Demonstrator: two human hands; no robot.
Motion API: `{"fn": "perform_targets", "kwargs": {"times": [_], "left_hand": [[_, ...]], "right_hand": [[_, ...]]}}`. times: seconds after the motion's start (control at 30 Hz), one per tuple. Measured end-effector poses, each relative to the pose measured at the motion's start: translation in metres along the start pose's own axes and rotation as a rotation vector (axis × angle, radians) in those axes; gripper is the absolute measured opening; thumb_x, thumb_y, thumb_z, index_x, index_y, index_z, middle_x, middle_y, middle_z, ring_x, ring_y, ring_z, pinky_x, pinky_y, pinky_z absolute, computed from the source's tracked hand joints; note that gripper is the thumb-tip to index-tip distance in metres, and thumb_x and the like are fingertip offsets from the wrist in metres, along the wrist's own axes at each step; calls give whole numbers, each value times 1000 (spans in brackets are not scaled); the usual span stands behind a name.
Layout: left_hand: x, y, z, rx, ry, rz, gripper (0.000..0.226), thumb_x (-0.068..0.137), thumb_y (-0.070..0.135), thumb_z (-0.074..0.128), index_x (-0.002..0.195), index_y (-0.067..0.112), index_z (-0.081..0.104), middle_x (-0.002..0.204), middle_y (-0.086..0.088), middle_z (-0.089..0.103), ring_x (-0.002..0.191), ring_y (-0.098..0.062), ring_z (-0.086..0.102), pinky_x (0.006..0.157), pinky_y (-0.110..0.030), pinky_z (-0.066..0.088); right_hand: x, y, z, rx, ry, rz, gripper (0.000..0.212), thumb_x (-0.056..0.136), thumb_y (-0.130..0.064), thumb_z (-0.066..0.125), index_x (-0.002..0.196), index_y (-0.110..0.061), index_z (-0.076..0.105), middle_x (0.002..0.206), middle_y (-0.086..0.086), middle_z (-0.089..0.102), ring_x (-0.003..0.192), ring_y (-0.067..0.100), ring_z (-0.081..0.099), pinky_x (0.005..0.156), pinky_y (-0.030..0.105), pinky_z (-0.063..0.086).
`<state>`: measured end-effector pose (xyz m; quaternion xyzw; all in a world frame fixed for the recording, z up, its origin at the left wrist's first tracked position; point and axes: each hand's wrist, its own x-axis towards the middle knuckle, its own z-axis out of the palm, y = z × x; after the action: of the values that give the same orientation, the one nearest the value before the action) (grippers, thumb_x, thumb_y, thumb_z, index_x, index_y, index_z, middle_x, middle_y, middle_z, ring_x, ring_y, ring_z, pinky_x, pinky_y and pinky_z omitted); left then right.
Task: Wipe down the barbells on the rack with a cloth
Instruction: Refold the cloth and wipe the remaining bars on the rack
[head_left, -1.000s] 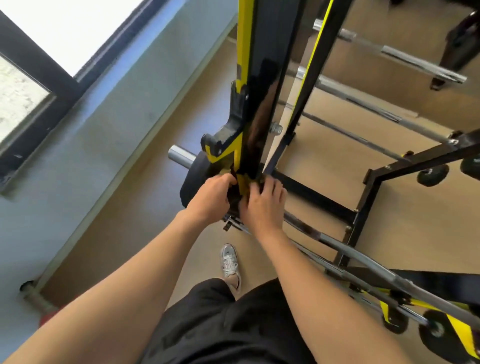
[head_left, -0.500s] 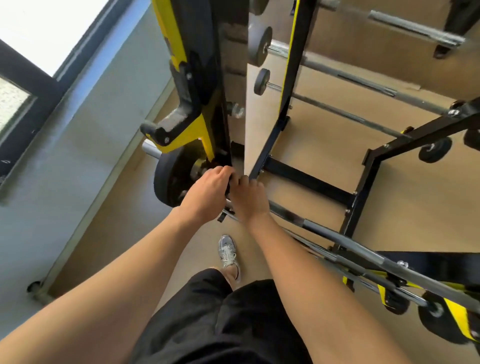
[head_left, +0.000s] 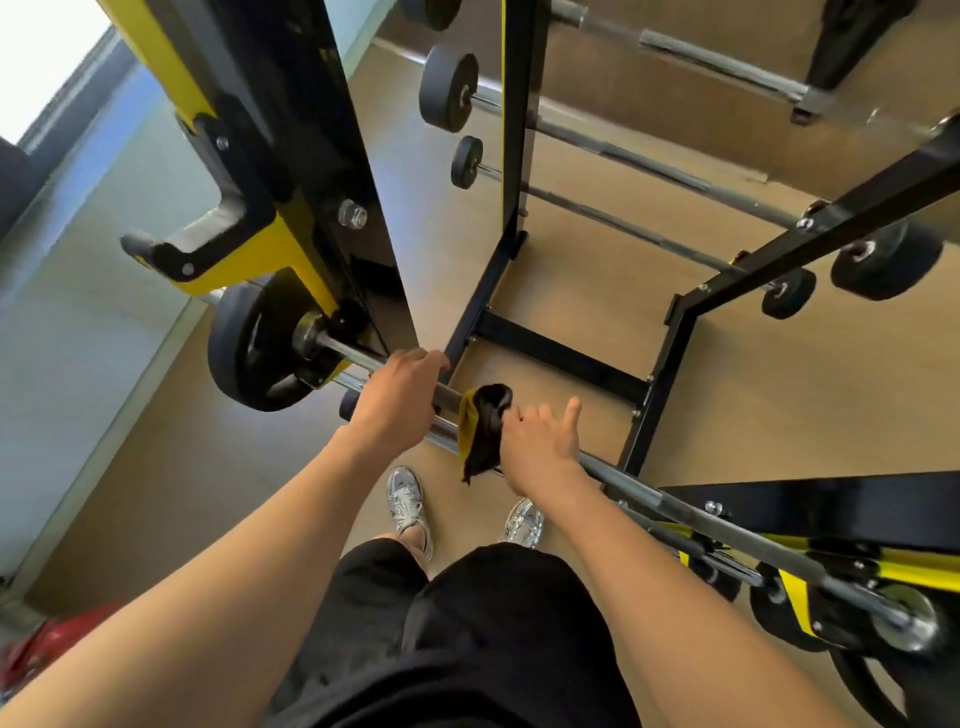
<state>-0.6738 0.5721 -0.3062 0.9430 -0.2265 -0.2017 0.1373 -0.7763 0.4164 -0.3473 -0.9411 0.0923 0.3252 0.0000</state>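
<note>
A steel barbell (head_left: 696, 514) runs from a black plate (head_left: 244, 358) at the left down to the right, resting low on the black and yellow rack (head_left: 291, 171). My left hand (head_left: 397, 400) grips the bar just right of the rack upright. A black and yellow cloth (head_left: 480, 428) is draped over the bar beside it. My right hand (head_left: 540, 441) holds the cloth against the bar, index finger and thumb sticking out. Other barbells (head_left: 623, 156) lie on the rack's far side.
A second thinner bar (head_left: 649, 525) sits just below the one I hold. Rack base beams (head_left: 561, 358) cross the wooden floor ahead. Small plates (head_left: 883, 260) hang at the right. A wall (head_left: 78, 312) and window stand at the left. My shoes (head_left: 408, 501) are below the bar.
Both hands came away from the rack upright. The right hand slid right along the bar and the cloth is now visible; the left hand now grips the bare bar.
</note>
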Motion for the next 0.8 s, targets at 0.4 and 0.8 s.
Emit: {"fn": "perform_targets", "kwargs": {"times": [0.4, 0.8], "left_hand": [[-11, -21, -19, 13, -57, -24, 56, 86, -13, 63, 133, 18, 64, 122, -5, 69, 115, -26, 63, 96, -41, 57], [5, 47, 10, 293, -302, 147, 28, 93, 2, 58, 114, 18, 64, 106, -6, 67, 102, -29, 62, 95, -45, 47]], "right_hand": [[66, -61, -19, 434, 170, -194, 46, 98, -40, 67, 129, -16, 44, 103, 6, 68, 87, 30, 69, 69, 37, 47], [-25, 94, 44, 120, -56, 161, 20, 95, -44, 67, 109, -31, 64, 106, 0, 71, 109, 26, 65, 105, 49, 36]]}}
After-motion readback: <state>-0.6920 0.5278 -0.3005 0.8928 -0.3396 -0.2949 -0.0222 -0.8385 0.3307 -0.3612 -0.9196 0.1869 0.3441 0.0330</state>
